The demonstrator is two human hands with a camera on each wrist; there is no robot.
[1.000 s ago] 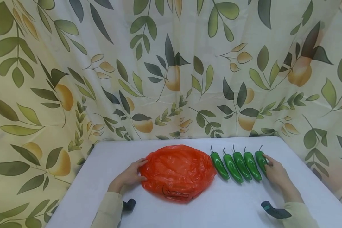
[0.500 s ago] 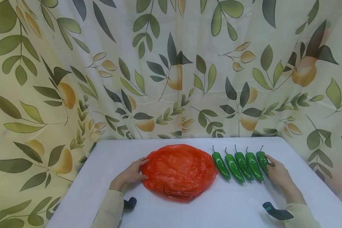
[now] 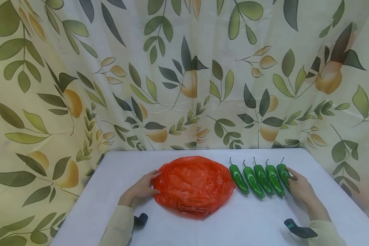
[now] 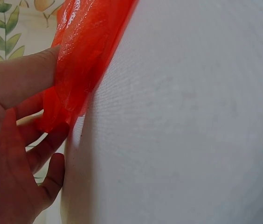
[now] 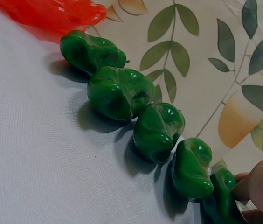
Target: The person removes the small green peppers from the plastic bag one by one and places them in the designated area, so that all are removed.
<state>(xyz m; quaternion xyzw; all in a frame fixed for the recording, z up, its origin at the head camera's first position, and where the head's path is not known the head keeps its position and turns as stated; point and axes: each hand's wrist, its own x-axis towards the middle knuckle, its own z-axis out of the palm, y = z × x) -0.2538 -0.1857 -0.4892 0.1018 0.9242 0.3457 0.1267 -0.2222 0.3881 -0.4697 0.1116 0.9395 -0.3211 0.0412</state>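
A crumpled red plastic bag (image 3: 196,184) lies spread on the white table. My left hand (image 3: 141,186) holds its left edge, thumb toward the front and fingers farther back. In the left wrist view the thin red film (image 4: 92,51) passes between thumb and fingers and covers the thumb's tip. To the right of the bag, several glossy green chili peppers (image 3: 253,181) lie side by side, stems pointing away. My right hand (image 3: 299,186) grips the rightmost green chili pepper (image 3: 283,174) by its right side. In the right wrist view, the thumb (image 5: 262,186) presses on that pepper, whose lower end is cut off.
A white cloth covers the table (image 3: 233,225). Behind it and along the sides hangs a curtain (image 3: 184,85) printed with leaves and fruit. Black devices (image 3: 300,229) stick out from both wrists over the tabletop. The leftmost pepper (image 3: 238,179) lies right at the bag's edge.
The head view has shifted slightly, so everything appears a little farther right. Both hands, the bag and the peppers keep their places relative to one another.
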